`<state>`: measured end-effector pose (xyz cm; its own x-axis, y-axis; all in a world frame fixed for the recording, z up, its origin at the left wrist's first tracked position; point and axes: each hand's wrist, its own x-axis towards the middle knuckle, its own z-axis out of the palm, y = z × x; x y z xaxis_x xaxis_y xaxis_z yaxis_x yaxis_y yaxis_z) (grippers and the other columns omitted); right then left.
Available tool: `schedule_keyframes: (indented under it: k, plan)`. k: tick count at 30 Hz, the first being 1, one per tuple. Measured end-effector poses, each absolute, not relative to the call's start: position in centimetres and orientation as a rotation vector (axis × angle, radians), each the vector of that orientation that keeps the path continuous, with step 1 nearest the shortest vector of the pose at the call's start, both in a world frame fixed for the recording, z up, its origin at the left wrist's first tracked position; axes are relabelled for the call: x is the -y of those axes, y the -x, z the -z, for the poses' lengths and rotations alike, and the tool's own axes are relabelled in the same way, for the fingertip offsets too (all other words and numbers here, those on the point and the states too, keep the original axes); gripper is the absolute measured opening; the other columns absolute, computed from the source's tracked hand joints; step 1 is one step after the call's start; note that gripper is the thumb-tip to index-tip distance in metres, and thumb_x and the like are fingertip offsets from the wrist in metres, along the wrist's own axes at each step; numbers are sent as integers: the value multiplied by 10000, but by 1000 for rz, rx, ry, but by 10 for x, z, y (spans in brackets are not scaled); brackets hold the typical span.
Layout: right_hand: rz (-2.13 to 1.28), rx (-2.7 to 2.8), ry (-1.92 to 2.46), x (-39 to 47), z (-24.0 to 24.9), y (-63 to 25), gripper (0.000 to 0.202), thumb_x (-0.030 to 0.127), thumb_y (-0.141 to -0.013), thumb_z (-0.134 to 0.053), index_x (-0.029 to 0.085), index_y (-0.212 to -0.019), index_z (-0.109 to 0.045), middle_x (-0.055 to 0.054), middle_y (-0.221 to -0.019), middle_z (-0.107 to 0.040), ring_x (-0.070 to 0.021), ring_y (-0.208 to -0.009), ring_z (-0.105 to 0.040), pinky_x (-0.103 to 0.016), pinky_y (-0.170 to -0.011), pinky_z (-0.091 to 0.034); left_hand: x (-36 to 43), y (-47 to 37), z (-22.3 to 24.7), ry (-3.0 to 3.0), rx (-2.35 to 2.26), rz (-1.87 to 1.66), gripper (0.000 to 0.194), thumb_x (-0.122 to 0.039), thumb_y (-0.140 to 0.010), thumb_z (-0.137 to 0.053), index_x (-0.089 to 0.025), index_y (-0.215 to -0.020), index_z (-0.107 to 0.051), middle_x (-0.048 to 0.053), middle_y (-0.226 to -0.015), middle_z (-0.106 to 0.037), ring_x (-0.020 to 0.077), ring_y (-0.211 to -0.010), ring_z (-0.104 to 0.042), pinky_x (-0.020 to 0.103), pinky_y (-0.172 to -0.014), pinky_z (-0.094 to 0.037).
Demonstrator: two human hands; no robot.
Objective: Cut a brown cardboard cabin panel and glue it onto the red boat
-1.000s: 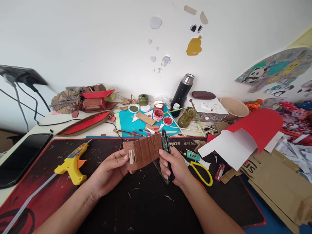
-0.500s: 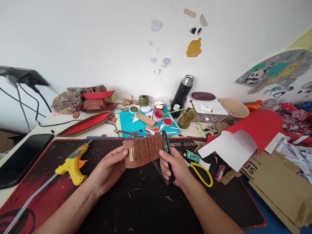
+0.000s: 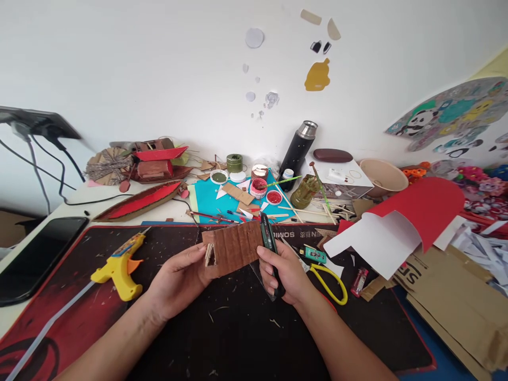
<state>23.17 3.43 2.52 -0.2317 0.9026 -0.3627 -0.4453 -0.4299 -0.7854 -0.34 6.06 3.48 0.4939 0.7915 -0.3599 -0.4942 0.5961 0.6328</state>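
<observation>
A brown painted cardboard piece (image 3: 237,245) is held tilted above the dark mat, between both hands. Near its left end is a small cut opening with pale, raw edges. My left hand (image 3: 180,278) pinches that end, thumb in front and the other fingers behind. In my right hand (image 3: 283,270) is a dark utility knife (image 3: 270,238), its body upright against the palm. The right thumb also touches the cardboard's right edge. Whether the knife's blade is out cannot be made out.
A yellow glue gun (image 3: 119,267) and a phone (image 3: 37,259) lie left. Yellow-handled scissors (image 3: 331,286) and a lighter (image 3: 359,282) are right. Behind stand paint pots, a black thermos (image 3: 298,148) and a red-lined boat (image 3: 141,202); red paper (image 3: 428,206) curls at right.
The cardboard has turned and shifted slightly left, so its opening now shows as a dark gap. The knife has moved slightly left with my right hand.
</observation>
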Motion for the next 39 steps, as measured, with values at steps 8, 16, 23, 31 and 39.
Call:
schedule_keyframes:
  k: [8,16,23,31,39]
  plan:
    - [-1758,599,1048,-35,-23,-232,518,505,-798,-877,241,-796,-432,127,-555,-492,-44,-347,-346,-170,-288,-368,-64,4,-45,-725,-1005,-893,431,-446,-815,-835,-211,-1166,-748,118,-1256,-772,332,-1198,-703,417,-1010,-566]
    - [-1723,625,1060,-33,-22,-230,510,515,-808,-865,244,-812,-434,130,-553,-497,-47,-344,-360,-172,-293,-376,-61,8,-46,-1369,-1343,-881,700,-518,-699,-894,-268,-1260,-559,99,-1276,-732,327,-1198,-693,451,-1003,-555]
    - [-1718,684,1044,-31,-20,-229,472,498,-842,-835,245,-824,-437,131,-554,-495,-52,-343,-368,-176,-296,-384,-61,4,-52,-1733,-1601,-670,583,-649,-841,-651,-229,-1242,-601,3,-842,-713,227,-727,-660,327,-676,-500]
    - [-1721,679,1043,-32,-20,-228,468,494,-839,-834,246,-819,-437,129,-556,-500,-54,-344,-369,-178,-294,-382,-61,9,-44,-1627,-1437,-717,603,-605,-899,-616,-225,-1367,-604,50,-1017,-748,268,-938,-687,336,-795,-532]
    - [-1732,681,1044,-32,-20,-228,461,501,-839,-832,249,-832,-446,128,-560,-499,-58,-348,-371,-184,-300,-389,-61,3,-52,-1434,-1350,-715,574,-647,-879,-621,-200,-1236,-674,-26,-679,-621,190,-640,-565,292,-621,-476]
